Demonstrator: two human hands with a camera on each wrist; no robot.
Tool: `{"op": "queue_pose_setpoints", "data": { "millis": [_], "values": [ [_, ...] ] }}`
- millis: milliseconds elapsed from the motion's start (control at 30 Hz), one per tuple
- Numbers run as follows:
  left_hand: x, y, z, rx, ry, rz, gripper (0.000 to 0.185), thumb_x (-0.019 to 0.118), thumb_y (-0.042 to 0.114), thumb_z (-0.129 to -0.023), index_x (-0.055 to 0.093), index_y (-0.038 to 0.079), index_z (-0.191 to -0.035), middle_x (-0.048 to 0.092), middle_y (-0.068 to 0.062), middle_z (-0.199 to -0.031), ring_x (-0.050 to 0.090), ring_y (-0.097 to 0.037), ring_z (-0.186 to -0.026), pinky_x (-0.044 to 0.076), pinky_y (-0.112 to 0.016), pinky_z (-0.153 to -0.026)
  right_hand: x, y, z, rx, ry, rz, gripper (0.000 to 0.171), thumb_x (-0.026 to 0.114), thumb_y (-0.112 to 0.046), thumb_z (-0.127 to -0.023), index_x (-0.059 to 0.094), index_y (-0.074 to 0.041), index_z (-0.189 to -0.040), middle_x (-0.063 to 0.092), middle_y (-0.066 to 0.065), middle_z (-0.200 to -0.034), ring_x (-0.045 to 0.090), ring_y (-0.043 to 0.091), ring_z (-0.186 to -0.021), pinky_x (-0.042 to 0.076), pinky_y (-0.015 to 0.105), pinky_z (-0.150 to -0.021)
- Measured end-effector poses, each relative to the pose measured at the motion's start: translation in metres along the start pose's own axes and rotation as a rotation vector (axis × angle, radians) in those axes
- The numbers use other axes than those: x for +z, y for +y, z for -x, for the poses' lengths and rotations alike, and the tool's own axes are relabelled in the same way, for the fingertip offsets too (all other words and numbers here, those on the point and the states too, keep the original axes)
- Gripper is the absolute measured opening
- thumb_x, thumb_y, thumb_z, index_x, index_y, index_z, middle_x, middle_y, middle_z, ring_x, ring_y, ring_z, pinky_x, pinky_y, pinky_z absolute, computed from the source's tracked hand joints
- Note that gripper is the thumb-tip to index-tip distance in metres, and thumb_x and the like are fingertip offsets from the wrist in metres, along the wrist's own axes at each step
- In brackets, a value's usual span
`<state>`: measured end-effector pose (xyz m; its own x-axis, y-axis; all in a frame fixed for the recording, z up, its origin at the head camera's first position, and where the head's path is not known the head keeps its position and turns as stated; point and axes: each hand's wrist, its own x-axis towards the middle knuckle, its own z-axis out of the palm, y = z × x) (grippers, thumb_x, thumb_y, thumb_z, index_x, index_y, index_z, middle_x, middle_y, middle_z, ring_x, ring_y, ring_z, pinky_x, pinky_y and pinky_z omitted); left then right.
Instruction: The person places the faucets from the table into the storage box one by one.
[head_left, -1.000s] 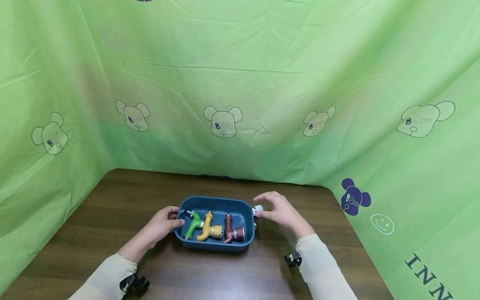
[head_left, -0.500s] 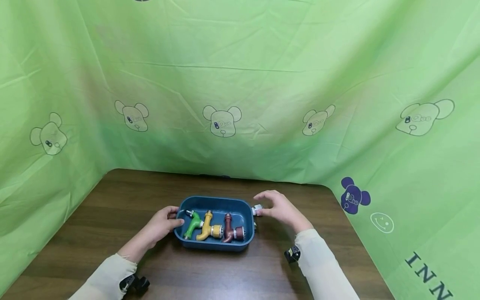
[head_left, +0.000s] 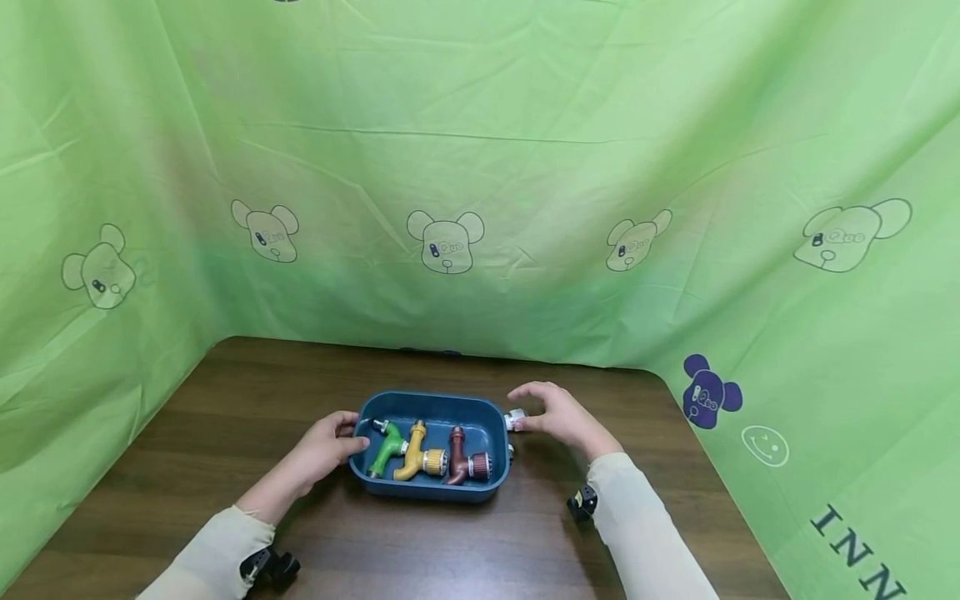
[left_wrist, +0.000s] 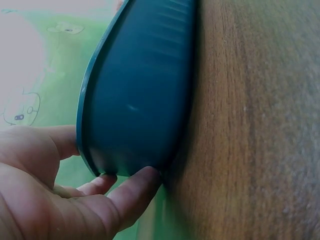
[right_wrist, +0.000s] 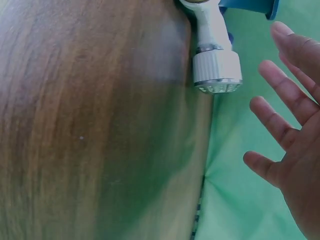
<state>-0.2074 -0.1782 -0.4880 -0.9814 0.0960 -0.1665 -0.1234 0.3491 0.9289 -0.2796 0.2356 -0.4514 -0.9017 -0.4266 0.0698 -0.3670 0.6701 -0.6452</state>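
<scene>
My left hand (head_left: 324, 448) grips the blue tray (head_left: 431, 493); my right hand (head_left: 558, 417), fingers spread, seemingly touches the white tap (head_left: 514, 419), which needs grasping next.

A dark wooden surface (head_left: 225, 417) carries a blue tray (head_left: 431, 492) near its middle. Just beside the tray's right end, a white tap (head_left: 514, 420) lies on the wood.
</scene>
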Motion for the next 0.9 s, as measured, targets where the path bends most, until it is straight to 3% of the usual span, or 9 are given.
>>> {"op": "queue_pose_setpoints", "data": {
  "millis": [467,900],
  "values": [
    [0.0,-0.001,-0.001,0.0,0.003,0.001,0.054,0.069,0.013,-0.097,0.048,-0.005,-0.143,0.059,-0.023,-0.135,0.059,-0.031,-0.12,0.057,-0.043,-0.096,0.004,0.012,-0.005,0.086,-0.03,-0.126,0.046,0.084,-0.013,-0.085,0.069,-0.015,-0.128,0.064,0.004,-0.135,0.049,0.032,-0.137,0.036,0.059,-0.115],
    [0.001,-0.002,0.0,0.008,0.003,-0.009,0.055,0.068,0.013,-0.097,0.047,-0.006,-0.144,0.058,-0.023,-0.136,0.058,-0.032,-0.121,0.057,-0.044,-0.096,0.009,0.021,-0.008,0.125,-0.057,-0.105,0.049,0.083,-0.013,-0.086,0.066,-0.018,-0.132,0.064,0.003,-0.135,0.053,0.029,-0.132,0.041,0.055,-0.113]
  ]
}}
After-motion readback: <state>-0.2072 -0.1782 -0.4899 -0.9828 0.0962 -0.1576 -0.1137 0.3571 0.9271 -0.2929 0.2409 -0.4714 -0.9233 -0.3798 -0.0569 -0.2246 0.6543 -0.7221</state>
